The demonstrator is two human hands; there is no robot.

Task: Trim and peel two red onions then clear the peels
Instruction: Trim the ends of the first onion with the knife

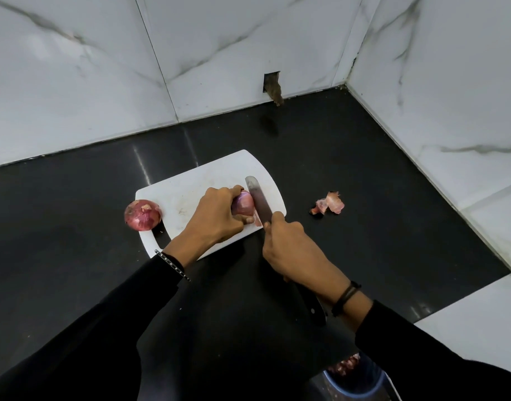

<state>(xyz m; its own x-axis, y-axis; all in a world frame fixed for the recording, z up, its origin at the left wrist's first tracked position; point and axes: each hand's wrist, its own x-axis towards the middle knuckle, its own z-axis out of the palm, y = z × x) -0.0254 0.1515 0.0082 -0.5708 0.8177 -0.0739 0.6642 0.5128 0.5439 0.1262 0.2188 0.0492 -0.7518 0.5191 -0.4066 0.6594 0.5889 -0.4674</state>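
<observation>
The held onion (pixel 243 204) lies on its side on the right part of the white cutting board (pixel 187 183), one end turned toward the knife. It looks firm and dense but round and rather glossy. It is likely to roll or skid under a blade, so it wants a hold across its body, well back from the end being trimmed. That is about how the left hand (pixel 216 218) has it: fingers curled over the top, thumb at the near side, clamping it onto the board, with only the right-hand end showing past the fingertips.

The knife (pixel 258 201) stands edge-down just against that exposed end, its blade running away from the person. The right hand (pixel 291 250) is wrapped round the handle, forefinger up near the blade's heel. A pinkish sliver lies by the blade near the board's front edge (possibly a cut-off end, too small to be sure). The left fingertips sit close to the blade, and I judge that the main hazard.

The second onion (pixel 142 215), in its papery skin — light, brittle stuff that will flake — rests at the board's left edge, well apart from both hands. A few loose peels (pixel 329 202) lie on the dark counter (pixel 364 169) to the right of the board.
</observation>
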